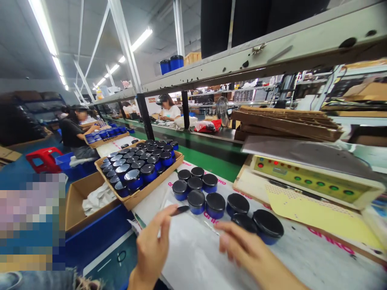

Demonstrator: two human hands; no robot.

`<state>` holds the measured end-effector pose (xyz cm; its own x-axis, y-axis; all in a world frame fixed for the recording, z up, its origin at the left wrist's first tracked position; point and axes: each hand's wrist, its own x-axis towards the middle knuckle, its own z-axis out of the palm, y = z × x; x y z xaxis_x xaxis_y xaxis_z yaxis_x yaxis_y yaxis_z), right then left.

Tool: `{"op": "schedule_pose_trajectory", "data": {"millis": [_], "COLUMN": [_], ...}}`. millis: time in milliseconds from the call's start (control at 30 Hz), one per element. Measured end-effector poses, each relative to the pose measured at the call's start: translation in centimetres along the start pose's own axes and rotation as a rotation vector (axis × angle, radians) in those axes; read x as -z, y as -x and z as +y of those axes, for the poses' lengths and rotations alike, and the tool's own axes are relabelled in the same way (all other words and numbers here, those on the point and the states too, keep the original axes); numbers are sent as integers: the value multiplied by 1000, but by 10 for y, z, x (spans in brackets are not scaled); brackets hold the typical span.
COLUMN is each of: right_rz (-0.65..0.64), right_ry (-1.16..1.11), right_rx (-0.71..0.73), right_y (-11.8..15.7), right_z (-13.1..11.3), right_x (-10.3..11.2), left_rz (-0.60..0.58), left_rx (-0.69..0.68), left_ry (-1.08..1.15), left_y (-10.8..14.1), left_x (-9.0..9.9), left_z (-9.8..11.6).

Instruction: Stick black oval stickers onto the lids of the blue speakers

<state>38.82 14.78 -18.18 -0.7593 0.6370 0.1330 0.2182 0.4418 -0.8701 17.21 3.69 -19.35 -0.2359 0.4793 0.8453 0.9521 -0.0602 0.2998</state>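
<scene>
My left hand (pixel 154 243) pinches a thin, dark, flat piece (pixel 180 210) between thumb and fingertips; it looks like a black disc seen nearly edge-on. My right hand (pixel 238 245) hovers over the white sheet (pixel 193 249) with its fingers apart and slightly blurred, and nothing shows in them. Just beyond both hands stands a group of round blue jars with black lids, among them a near jar (pixel 215 204) and a larger-looking jar (pixel 268 225) at the right. The dark piece lies close to the side of another jar (pixel 196 201).
A cardboard tray (pixel 157 186) full of similar jars sits at the left, above an open carton (pixel 74 209) with white material. On the right is a machine with buttons (pixel 308 181) and a yellow perforated sheet (pixel 320 221). A shelf (pixel 242 64) runs overhead; two people sit farther off.
</scene>
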Motion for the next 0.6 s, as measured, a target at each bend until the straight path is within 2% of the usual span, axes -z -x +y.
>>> {"op": "schedule_pose_trajectory", "data": {"millis": [33,100,167,233,300,467,600], "right_rz": [8,9,8,32,100,322,301], "right_ry": [-117,-223,-217,-144,-54,109,155], "right_rx": [-47,-38,-3,17,30,23,3], "right_y": [-12,-34,-50,-60,-65,-72,-73], "right_z": [-14,-34,-42,-40,-32,-13,-1], "right_x": [9,26,40,52,64,96,108], "left_rz": [-36,-84,-100,-104,-144,-301,-372], "left_rx": [-128,-298,-358,-382,-340,-33,-9], "left_ry": [72,182,257,308,322,89,21], "left_y": [-2,-8,-19,-30,-37,-29,-14], "left_x": [-6,-19,-33,-46,-60,-97,-114], "left_z": [12,30,39,44,46,41,32]}}
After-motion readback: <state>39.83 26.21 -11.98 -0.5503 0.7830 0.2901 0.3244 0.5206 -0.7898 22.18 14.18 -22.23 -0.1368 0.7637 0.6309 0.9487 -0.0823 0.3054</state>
